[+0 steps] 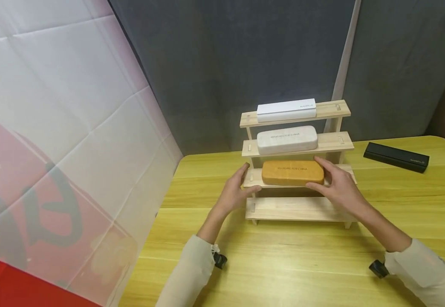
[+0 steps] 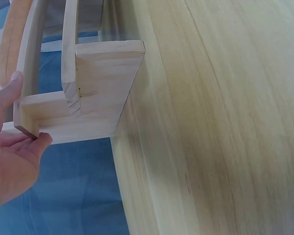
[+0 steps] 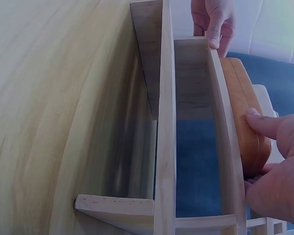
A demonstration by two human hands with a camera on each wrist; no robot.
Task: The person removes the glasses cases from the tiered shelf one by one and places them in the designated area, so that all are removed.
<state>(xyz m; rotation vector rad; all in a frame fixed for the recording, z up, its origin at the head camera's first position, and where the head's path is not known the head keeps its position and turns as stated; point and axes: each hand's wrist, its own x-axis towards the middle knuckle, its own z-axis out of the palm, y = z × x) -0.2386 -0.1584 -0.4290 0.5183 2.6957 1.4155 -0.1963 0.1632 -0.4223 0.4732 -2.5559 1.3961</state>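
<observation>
A stepped wooden display rack (image 1: 287, 209) stands on the table. On its second step from the bottom sits an orange glasses case (image 1: 292, 172), lettering facing forward. My right hand (image 1: 341, 185) holds the case's right end, with the thumb on the front face (image 3: 281, 161) and the fingers partly hidden behind. At the left end of the same step, my left hand (image 1: 234, 192) grips the board (image 2: 27, 115) between thumb and fingers. One step higher lies a pale marbled glasses case (image 1: 287, 140). A slim white glasses case (image 1: 286, 110) occupies the top step.
A black glasses case (image 1: 396, 157) lies on the yellow wood-grain table (image 1: 284, 264), right of the rack. Behind the table hangs a dark grey curtain (image 1: 238, 51). A white and red printed sheet (image 1: 73, 106) borders the left side.
</observation>
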